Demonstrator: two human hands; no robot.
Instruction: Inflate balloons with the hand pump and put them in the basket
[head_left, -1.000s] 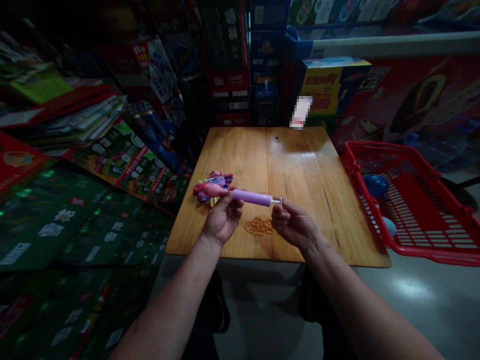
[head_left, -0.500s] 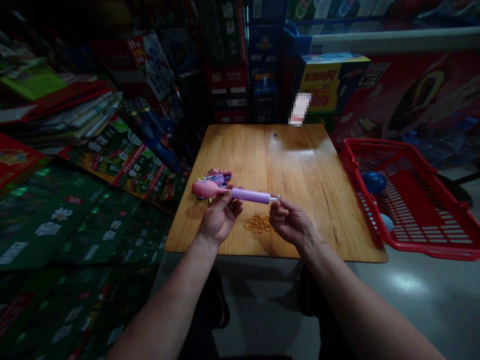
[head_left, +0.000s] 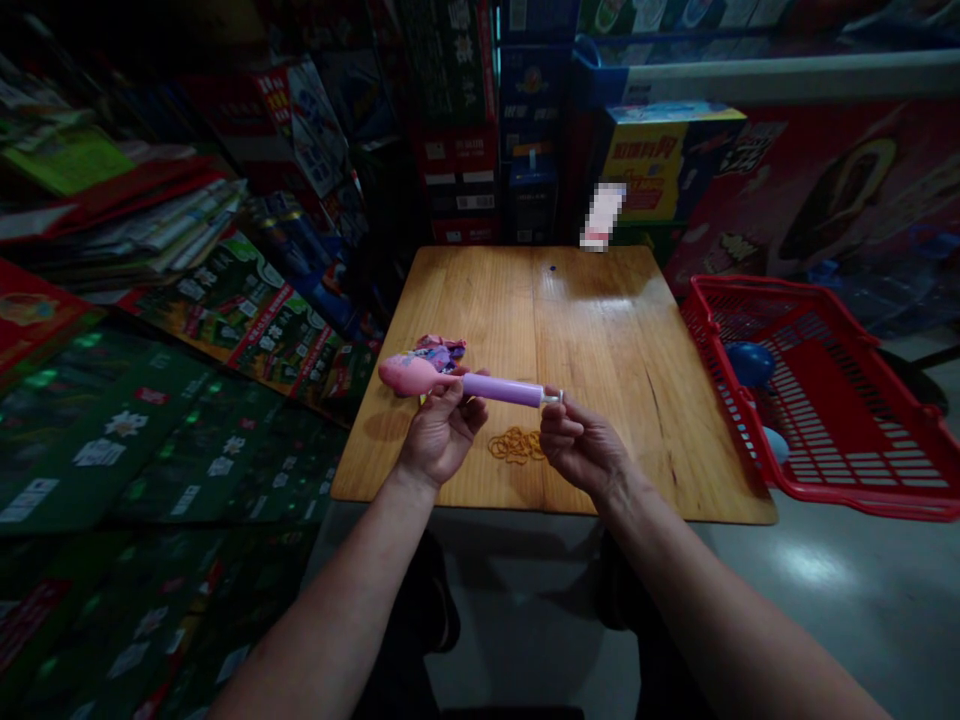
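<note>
A partly inflated pink balloon [head_left: 409, 375] sits on the left end of a purple hand balloon pump [head_left: 501, 389], held level above the table. My left hand [head_left: 441, 435] pinches the balloon's neck where it meets the pump, its other fingers curled beneath the barrel. At the pump's right end, my right hand [head_left: 586, 445] grips the white plunger handle, and a short length of white rod shows. Behind the pink balloon lies a small heap of limp balloons [head_left: 448, 352]. Orange rubber bands [head_left: 514, 445] are piled on the tabletop between my hands, partly covered by the right one.
The wooden table [head_left: 600, 350] is in front of me. To its right stands a red basket [head_left: 847, 490] with a blue balloon [head_left: 750, 363] and a pale blue balloon [head_left: 775, 445] inside. Green cartons [head_left: 112, 440] crowd the left; stacked boxes [head_left: 461, 160] line the back.
The pink balloon looks slightly bigger and reaches a little farther left. My right hand has barely shifted, and both hands keep their hold.
</note>
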